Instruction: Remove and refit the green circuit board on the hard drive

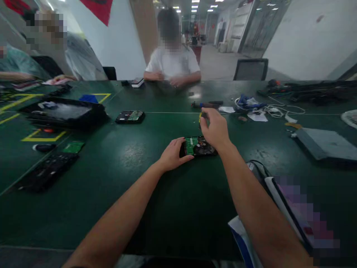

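A yellow tool (200,118) is apparently pinched in the arched right hand (216,128); below it, a hard drive (192,146) is held by the left hand (173,155), thumb parted.

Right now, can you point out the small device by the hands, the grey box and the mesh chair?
Small device (200,147): head view, dark middle beside its green part.
Grey box (327,142): head view, flat top.
Mesh chair (251,70): head view, backrest.

No readable text, labels, brands, numbers or signs.
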`<state>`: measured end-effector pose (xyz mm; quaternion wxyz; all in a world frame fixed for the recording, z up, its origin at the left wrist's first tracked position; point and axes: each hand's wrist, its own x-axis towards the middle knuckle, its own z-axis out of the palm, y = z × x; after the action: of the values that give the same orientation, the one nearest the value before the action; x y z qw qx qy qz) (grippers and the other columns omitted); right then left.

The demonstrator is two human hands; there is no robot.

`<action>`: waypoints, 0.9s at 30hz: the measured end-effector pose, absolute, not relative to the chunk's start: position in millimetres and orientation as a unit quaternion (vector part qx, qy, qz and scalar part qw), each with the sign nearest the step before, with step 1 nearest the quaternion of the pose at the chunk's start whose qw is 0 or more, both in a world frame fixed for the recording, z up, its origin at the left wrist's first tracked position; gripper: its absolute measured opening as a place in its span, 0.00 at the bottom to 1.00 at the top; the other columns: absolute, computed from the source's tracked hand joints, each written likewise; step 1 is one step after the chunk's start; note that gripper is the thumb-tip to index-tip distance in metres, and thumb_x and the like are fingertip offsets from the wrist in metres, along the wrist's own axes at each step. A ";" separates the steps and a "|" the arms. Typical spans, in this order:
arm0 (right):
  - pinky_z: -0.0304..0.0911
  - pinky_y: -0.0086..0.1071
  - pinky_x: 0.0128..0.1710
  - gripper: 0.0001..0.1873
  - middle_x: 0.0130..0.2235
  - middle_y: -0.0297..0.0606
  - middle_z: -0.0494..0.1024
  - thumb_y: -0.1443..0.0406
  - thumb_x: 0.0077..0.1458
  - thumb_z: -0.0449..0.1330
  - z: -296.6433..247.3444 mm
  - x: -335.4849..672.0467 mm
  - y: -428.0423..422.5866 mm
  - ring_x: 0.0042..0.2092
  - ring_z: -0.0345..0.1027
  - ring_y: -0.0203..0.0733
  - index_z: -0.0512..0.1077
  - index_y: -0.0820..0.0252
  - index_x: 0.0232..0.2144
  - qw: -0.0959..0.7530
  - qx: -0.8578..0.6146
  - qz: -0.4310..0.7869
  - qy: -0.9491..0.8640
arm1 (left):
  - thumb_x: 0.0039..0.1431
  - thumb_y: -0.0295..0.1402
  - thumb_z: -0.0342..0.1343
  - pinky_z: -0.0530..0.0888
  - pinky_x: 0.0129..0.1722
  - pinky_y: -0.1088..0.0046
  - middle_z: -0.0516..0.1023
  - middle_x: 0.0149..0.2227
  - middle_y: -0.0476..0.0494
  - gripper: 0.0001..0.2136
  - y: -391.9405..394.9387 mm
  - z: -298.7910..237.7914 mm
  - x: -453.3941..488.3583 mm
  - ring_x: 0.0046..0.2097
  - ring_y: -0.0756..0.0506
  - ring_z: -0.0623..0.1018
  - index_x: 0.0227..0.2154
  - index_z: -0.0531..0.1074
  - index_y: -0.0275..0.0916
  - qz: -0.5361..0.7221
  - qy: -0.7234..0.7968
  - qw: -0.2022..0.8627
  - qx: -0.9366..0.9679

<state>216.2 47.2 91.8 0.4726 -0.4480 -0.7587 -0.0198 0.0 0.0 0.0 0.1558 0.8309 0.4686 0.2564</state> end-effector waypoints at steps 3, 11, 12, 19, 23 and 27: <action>0.68 0.53 0.55 0.16 0.52 0.50 0.78 0.69 0.62 0.56 93.9 216.7 45.6 0.52 0.73 0.56 0.71 0.58 0.52 0.469 -0.463 -0.012 -0.752 | 0.60 0.53 0.64 0.67 0.69 0.51 0.67 0.67 0.30 0.36 0.8 -1.8 0.0 0.68 0.33 0.67 0.64 0.62 0.37 0.264 0.468 0.155 0.829; 0.69 0.52 0.50 0.12 0.48 0.49 0.77 0.65 0.62 0.59 92.3 218.5 46.8 0.48 0.73 0.55 0.70 0.57 0.48 0.468 -0.490 -0.024 -0.735 | 0.60 0.54 0.64 0.67 0.68 0.52 0.68 0.66 0.30 0.37 -0.3 1.5 -0.6 0.68 0.33 0.68 0.64 0.62 0.35 0.263 0.466 0.161 0.830; 0.69 0.51 0.50 0.12 0.48 0.48 0.77 0.66 0.62 0.58 91.7 219.2 47.9 0.48 0.73 0.55 0.69 0.56 0.48 0.470 -0.488 -0.019 -0.735 | 0.60 0.54 0.64 0.67 0.68 0.52 0.68 0.66 0.30 0.38 -0.4 2.0 -0.6 0.68 0.33 0.68 0.65 0.62 0.35 0.262 0.466 0.161 0.830; 0.70 0.50 0.49 0.12 0.48 0.47 0.78 0.67 0.62 0.56 93.0 220.2 48.1 0.46 0.74 0.52 0.71 0.55 0.49 0.479 -0.462 -0.003 -0.746 | 0.60 0.54 0.64 0.67 0.68 0.51 0.67 0.67 0.29 0.38 0.9 0.3 -1.4 0.68 0.33 0.67 0.65 0.62 0.36 0.262 0.466 0.161 0.830; 0.70 0.49 0.49 0.11 0.46 0.47 0.76 0.66 0.64 0.56 94.8 219.1 46.6 0.46 0.73 0.52 0.73 0.56 0.47 0.487 -0.459 -0.017 -0.743 | 0.60 0.54 0.63 0.67 0.68 0.51 0.67 0.67 0.29 0.37 0.7 0.7 -1.6 0.68 0.33 0.67 0.64 0.62 0.36 0.263 0.466 0.164 0.829; 0.71 0.48 0.47 0.08 0.46 0.46 0.76 0.65 0.63 0.57 91.6 221.2 51.6 0.47 0.73 0.52 0.70 0.55 0.45 0.500 -0.459 0.002 -0.734 | 0.60 0.54 0.64 0.67 0.68 0.50 0.67 0.67 0.29 0.37 0.3 2.1 -1.5 0.68 0.33 0.67 0.64 0.62 0.37 0.266 0.466 0.169 0.827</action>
<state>221.2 51.6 91.6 0.5003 -0.4587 -0.7344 0.0017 -1.5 0.3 2.1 0.1695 0.8265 0.4665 0.2656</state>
